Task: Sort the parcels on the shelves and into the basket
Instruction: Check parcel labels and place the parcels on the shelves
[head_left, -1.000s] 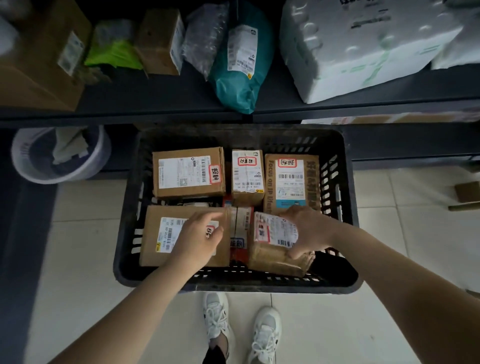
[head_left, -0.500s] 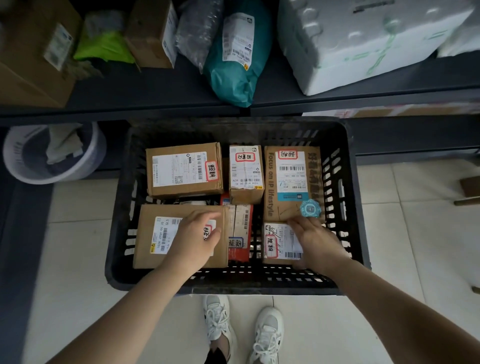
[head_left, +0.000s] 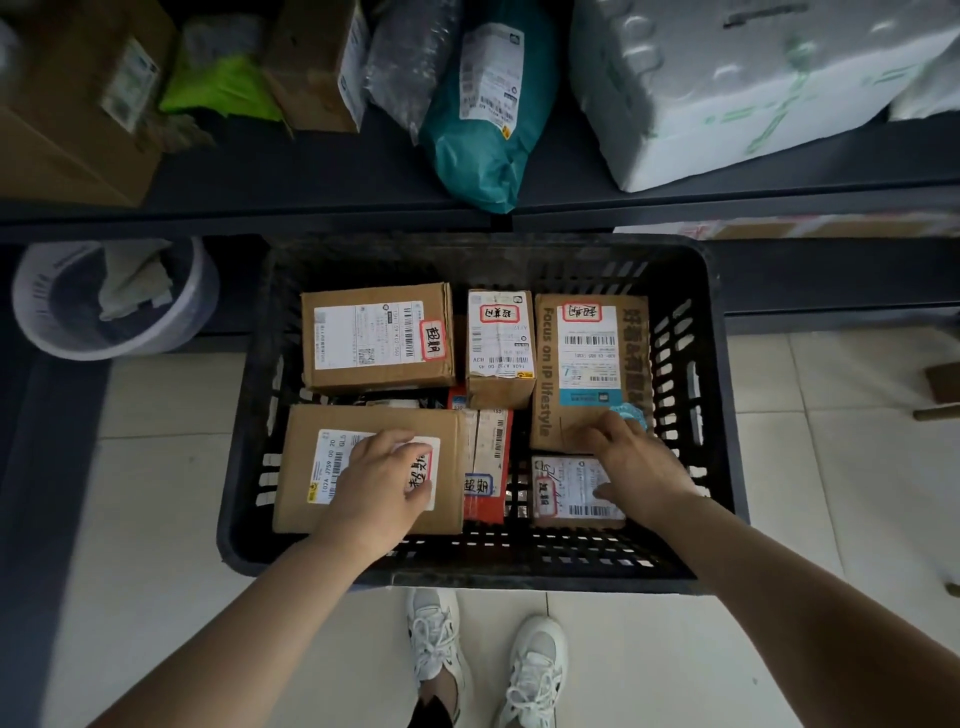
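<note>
Inside the black basket (head_left: 244, 405), brown parcels (head_left: 374, 378) with white, red-marked labels (head_left: 353, 335).

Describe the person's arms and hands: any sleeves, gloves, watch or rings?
The left forearm and right forearm are bare to the picture's edge, so no sleeves show. The left hand and right hand wear no gloves, and no watch, bracelet or ring is visible on either.

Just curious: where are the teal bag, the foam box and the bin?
teal bag (head_left: 478, 161): head view, its lower body.
foam box (head_left: 727, 88): head view, its front face.
bin (head_left: 130, 347): head view, its near wall.
</note>
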